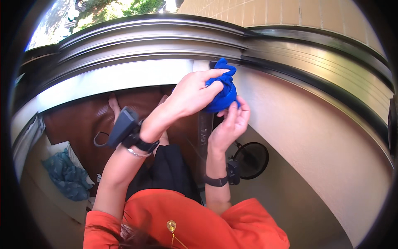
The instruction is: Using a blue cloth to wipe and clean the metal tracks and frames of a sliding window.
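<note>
A bright blue cloth point(226, 92), bunched and twisted, is held up in front of the window frame, right of the middle. My left hand point(195, 92) grips it from the left, with the thumb and index finger pressed on the folds. From below, my right hand point(233, 121) pinches the cloth's lower right edge between curled fingertips. Part of the cloth is hidden behind my left fingers. Each wrist wears a black strapped device.
Metal window tracks point(153, 41) curve across the top, with a pale wall point(298, 120) at right. Below lies a brown leather-like surface point(78, 120), with a crumpled teal cloth point(66, 176) at left. A round black-rimmed object point(251, 160) stands by my right forearm.
</note>
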Motion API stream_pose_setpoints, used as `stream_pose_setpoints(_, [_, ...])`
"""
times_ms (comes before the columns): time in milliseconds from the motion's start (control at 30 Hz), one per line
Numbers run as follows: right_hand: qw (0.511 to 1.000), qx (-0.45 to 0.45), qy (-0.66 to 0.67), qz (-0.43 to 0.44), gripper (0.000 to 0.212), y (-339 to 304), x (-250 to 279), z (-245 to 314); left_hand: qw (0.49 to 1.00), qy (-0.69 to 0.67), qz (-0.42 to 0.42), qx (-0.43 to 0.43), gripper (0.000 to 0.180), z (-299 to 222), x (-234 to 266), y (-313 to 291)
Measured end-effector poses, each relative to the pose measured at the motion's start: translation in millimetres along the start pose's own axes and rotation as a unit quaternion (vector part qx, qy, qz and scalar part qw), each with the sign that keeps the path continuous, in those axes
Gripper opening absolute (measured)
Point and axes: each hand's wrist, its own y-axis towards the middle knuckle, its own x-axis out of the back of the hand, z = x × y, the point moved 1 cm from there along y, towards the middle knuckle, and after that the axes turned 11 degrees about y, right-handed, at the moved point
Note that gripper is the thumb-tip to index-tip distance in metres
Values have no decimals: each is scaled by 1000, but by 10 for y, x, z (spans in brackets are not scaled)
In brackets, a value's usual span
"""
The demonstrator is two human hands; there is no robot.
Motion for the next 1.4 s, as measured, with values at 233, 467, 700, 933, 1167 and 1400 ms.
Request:
stream_pose_setpoints(233, [961,219,-150,83,25,283,-298,241,899,-376,135,177,33,112,213,-426])
stream_pose_setpoints(467, [767,471,-411,142,21,517,-456,365,776,-563,168,227,25,276,-149,-405])
stream_pose_setpoints(700, [913,365,-116,144,27,458,-414,488,969,-187,-132,95,81,49,-235,-422])
stream_pose_setpoints(933, [974,170,49,143,32,510,-326,669,982,-144,117,16,55,132,-325,-302])
stream_pose_setpoints(1167, [767,335,-478,264,21,730,-441,139,930,-329,138,92,43,378,-475,-372])
stream_pose_setpoints(1400, [711,382,-534,254,10,745,-482,109,876,-406,132,225,31,280,-433,-425])
